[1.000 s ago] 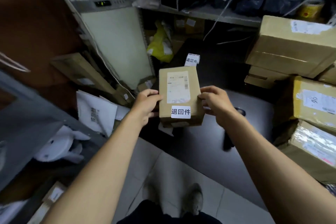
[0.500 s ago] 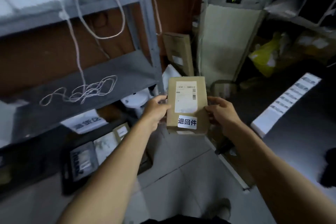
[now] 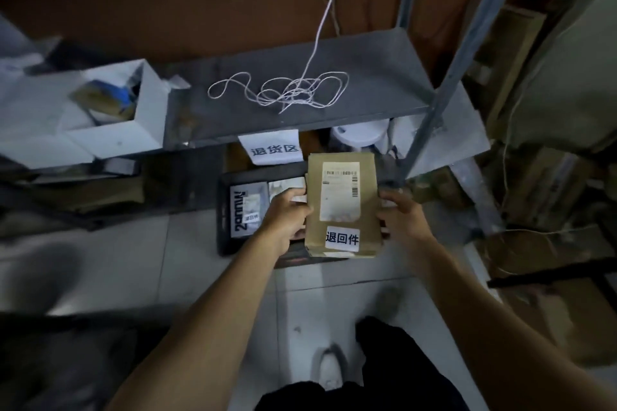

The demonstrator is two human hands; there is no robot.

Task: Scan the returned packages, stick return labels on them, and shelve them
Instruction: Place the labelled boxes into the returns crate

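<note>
The cardboard package [image 3: 342, 203] is held in the air between both hands, above a dark crate [image 3: 224, 210] under the grey shelf [image 3: 300, 90]. The left hand [image 3: 287, 217] and right hand [image 3: 402, 213] clamp its long sides, fingers curled. It appears light and rigid; side edges offer secure purchase, clear of the return label [image 3: 342, 238] nearest the wrists.

Package [image 3: 344, 205] at centre, held between the left hand [image 3: 287, 217] on its left edge and the right hand [image 3: 402, 217] on its right edge, above the floor [image 3: 133, 264]. Return label [image 3: 342, 239] on the package's near end; shipping label [image 3: 340, 191] beyond it. Behind and above: shelf [image 3: 367, 77] carrying a cord [image 3: 283, 92] at centre and an open box [image 3: 110, 110] to the left. Sign [image 3: 272, 151] hanging from the shelf's front edge. Tray [image 3: 224, 210] on the floor below the shelf, left of the package, holding parcels [image 3: 247, 207]. Upright post [image 3: 444, 87] to the right.
</note>
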